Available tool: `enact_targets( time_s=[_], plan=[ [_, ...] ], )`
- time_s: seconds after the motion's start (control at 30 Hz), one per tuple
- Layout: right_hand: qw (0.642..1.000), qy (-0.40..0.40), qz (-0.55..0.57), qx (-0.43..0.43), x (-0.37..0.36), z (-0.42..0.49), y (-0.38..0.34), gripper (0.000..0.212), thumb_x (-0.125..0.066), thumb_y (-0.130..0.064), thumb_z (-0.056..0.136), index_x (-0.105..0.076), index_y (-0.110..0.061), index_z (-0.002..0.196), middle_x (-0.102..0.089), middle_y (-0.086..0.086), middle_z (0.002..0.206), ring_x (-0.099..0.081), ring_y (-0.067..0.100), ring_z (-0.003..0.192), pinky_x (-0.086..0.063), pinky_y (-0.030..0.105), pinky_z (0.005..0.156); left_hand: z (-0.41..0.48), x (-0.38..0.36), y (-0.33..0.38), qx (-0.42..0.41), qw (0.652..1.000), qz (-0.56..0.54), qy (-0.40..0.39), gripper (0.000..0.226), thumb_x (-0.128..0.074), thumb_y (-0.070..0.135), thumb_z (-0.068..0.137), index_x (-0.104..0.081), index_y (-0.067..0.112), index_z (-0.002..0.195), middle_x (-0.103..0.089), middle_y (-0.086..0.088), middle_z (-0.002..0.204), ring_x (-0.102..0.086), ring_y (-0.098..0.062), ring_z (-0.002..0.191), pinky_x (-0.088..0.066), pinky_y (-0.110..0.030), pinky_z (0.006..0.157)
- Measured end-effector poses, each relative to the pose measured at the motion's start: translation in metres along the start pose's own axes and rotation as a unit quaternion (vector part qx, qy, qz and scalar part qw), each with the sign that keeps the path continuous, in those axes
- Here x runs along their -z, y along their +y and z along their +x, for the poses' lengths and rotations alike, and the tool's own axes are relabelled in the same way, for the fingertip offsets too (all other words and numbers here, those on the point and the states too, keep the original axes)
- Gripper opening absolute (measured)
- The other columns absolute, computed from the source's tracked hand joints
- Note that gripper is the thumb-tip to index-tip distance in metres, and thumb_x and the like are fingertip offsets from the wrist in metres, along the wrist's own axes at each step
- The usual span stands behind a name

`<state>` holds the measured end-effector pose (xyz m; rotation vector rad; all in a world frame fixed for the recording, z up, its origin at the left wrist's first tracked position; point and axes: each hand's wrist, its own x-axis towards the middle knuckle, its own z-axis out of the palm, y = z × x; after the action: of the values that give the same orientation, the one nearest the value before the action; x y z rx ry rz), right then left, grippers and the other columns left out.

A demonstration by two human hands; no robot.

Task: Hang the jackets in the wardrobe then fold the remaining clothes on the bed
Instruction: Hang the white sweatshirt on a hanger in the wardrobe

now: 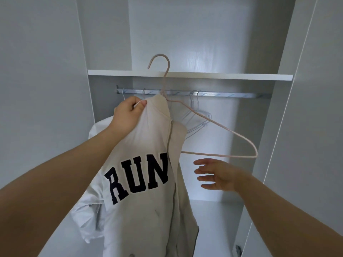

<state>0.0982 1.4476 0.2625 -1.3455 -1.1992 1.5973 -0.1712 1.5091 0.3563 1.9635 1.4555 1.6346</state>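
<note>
A cream zip jacket [148, 201] with dark letters "RUN" hangs in front of the open wardrobe. My left hand [127, 114] grips its left shoulder together with a thin pink wire hanger [219, 125]. The hanger's left end is inside the jacket; its right arm sticks out bare. The hook points up in front of the shelf, off the metal rail [232, 94]. My right hand [215, 174] is open, fingers spread, just below the hanger's bare right end and right of the zip, touching nothing.
A white garment [92, 210] hangs on the rail behind the jacket at the left. Several empty white wire hangers [196, 115] hang mid-rail. A white shelf [222, 76] sits above the rail. Wardrobe side panels stand left and right.
</note>
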Motion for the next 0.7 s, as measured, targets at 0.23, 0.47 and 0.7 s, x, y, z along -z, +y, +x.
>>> enact_targets(
  time_s=[0.23, 0.47, 0.7],
  plan=[
    [0.982, -0.028, -0.188, 0.012, -0.053, 0.02, -0.001, 0.025, -0.063, -0.014, 0.086, -0.057, -0.031, 0.102, -0.062, 0.0, 0.102, -0.058, 0.015, 0.09, -0.047, 0.028, 0.081, -0.001, 0.002, 0.012, 0.001, 0.998, -0.056, 0.007, 0.03, -0.048, 0.026, 0.096, -0.046, 0.023, 0.066, -0.039, 0.005, 0.062, -0.037, -0.007, 0.057, -0.031, -0.016, 0.055],
    [0.954, 0.03, -0.284, 0.087, -0.07, 0.038, 0.002, 0.075, -0.063, -0.01, 0.086, -0.023, -0.029, 0.147, -0.024, 0.007, 0.148, -0.04, 0.026, 0.12, -0.043, 0.024, 0.084, 0.002, 0.025, 0.006, 0.022, 0.997, -0.073, 0.027, 0.025, -0.048, 0.028, 0.096, -0.051, 0.015, 0.076, -0.043, 0.0, 0.067, -0.038, -0.01, 0.061, -0.033, -0.02, 0.058],
    [0.949, 0.05, -0.265, 0.161, -0.096, 0.06, -0.004, 0.05, -0.057, 0.0, 0.085, -0.043, -0.022, 0.127, -0.049, 0.004, 0.122, -0.051, 0.021, 0.107, -0.049, 0.024, 0.09, 0.004, 0.036, 0.007, -0.002, 0.996, -0.089, -0.012, 0.031, -0.047, 0.023, 0.097, -0.058, -0.005, 0.092, -0.047, -0.01, 0.083, -0.042, -0.016, 0.075, -0.036, -0.013, 0.056]
  ],
)
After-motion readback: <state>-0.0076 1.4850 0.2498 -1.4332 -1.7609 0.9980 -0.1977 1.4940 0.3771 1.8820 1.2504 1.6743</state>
